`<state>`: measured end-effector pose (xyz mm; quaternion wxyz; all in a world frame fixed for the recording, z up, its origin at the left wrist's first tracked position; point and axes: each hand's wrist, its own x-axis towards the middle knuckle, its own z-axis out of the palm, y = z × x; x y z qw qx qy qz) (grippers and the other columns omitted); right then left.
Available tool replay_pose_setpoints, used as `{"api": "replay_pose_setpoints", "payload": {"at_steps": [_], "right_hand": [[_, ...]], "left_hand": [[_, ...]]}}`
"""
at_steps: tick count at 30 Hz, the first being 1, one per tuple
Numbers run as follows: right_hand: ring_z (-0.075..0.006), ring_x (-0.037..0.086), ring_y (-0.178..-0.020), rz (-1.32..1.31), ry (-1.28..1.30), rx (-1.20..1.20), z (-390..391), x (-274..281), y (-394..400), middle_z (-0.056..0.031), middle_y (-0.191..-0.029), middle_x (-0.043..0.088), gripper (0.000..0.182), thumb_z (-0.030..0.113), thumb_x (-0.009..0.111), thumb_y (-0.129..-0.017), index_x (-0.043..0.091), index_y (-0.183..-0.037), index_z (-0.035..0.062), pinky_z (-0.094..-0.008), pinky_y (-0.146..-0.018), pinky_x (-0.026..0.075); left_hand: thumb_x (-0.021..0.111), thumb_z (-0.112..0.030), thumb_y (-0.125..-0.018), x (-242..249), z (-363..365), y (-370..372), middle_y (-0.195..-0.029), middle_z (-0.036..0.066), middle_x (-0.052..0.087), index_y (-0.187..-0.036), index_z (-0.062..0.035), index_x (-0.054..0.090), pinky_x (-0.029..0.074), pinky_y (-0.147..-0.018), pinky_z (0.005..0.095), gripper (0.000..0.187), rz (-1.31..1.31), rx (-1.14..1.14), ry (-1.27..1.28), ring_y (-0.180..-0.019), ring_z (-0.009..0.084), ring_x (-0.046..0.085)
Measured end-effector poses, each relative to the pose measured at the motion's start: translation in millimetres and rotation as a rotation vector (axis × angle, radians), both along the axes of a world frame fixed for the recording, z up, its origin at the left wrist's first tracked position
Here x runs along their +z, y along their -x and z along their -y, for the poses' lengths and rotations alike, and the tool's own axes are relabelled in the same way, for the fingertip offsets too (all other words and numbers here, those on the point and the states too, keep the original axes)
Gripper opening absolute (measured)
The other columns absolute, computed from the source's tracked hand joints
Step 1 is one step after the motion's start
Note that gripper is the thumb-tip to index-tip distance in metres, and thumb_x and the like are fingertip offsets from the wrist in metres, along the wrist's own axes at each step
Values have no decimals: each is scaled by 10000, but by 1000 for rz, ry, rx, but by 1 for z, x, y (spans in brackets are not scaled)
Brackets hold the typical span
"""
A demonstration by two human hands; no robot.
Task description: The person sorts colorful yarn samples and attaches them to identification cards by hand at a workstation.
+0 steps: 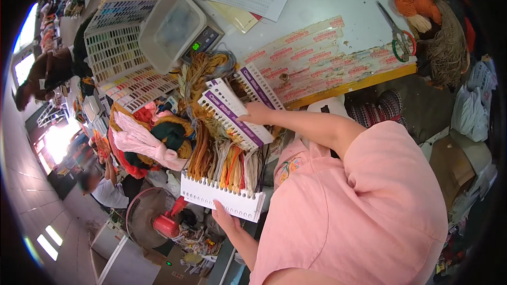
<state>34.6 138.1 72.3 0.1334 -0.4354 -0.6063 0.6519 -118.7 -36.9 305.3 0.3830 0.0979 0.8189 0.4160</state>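
Tabletop (327, 5) white and cluttered: my right hand (253, 113) lies flat, fingers together, on thread cards (232, 111) before the scale (177, 29); my left hand (224, 216) pinches another thread-hung card (222, 198) nearer me. Scissors (397, 34) lie far right of the scale.

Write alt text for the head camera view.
A person in pink holds a white punched card strung with orange and tan threads in the left hand, while the right hand rests on purple-striped thread cards. Nearby: a grey digital scale and green-handled scissors.
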Motion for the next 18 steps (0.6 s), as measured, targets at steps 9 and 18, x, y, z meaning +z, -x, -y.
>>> {"api": "replay_pose_setpoints", "payload": {"at_steps": [9, 18], "right_hand": [[-312, 384, -966, 650, 266, -374, 3, -19, -23, -131, -1090, 346, 499, 471, 609, -596, 584, -908, 82, -409, -829, 317], [-315, 548, -689, 223, 103, -30, 0, -11, -2, -193, -724, 563, 437, 431, 525, -688, 587, -725, 0, -394, -621, 428]], "left_hand": [[431, -221, -827, 8, 4, -9, -945, 141, 519, -1049, 69, 399, 446, -651, 278, 367, -50, 33, 80, -775, 185, 542], [438, -191, -824, 7, -10, -9, -948, 139, 517, -1028, 71, 408, 444, -669, 284, 334, -36, 17, 10, -801, 189, 535]]}}
